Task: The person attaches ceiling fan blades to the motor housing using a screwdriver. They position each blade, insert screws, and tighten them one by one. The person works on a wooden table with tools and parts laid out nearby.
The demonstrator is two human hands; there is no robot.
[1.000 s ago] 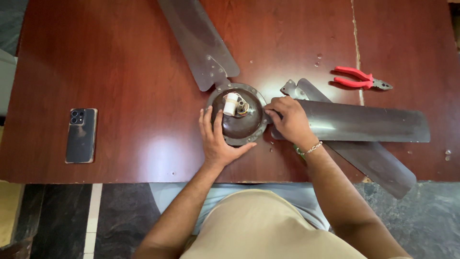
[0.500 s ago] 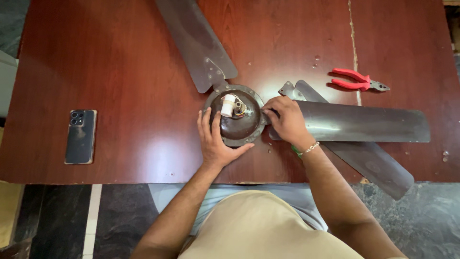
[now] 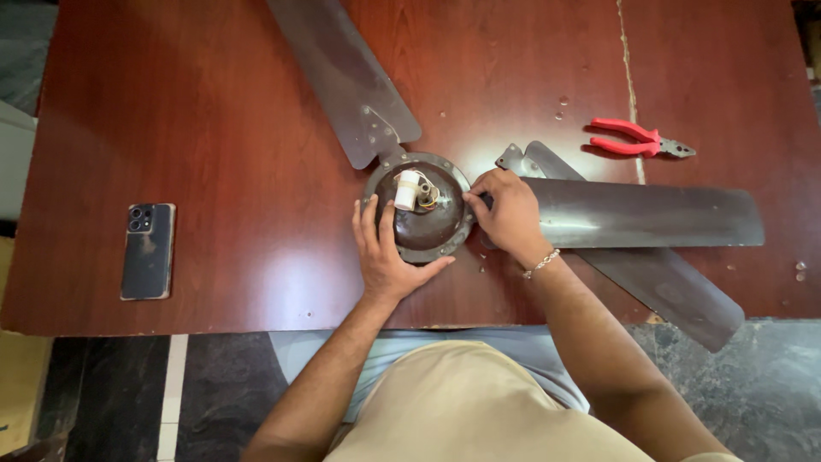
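A: We see the round brown fan motor housing (image 3: pixel 421 214) lying near the front middle of the dark red wooden table (image 3: pixel 197 111). Our left hand (image 3: pixel 386 257) lies flat on its near left side, fingers together and pointing away, thumb spread along the near rim. Our right hand (image 3: pixel 510 214) is curled at the housing's right edge; the fingertips look pinched on something there, but we cannot tell what, since the hand hides it.

B: Has anything changed from a moment ago?

A: Very little. The housing and both hands have stayed where they were; the white connector (image 3: pixel 407 189) on top of the housing looks slightly turned, though that is hard to make out.

B: What is hidden or cut off?

A: One fan blade (image 3: pixel 342 77) runs off the top edge. A second blade (image 3: pixel 641 214) stretches right, lying over a third blade (image 3: pixel 676 291), whose tip overhangs the table's near edge. The small wires beside the connector are too tiny to read.

B: Anything else around?

A: Red-handled pliers (image 3: pixel 637 141) lie beyond the right blades. A dark phone (image 3: pixel 147 251), face down, lies well apart at the left. We see no packages or labels.
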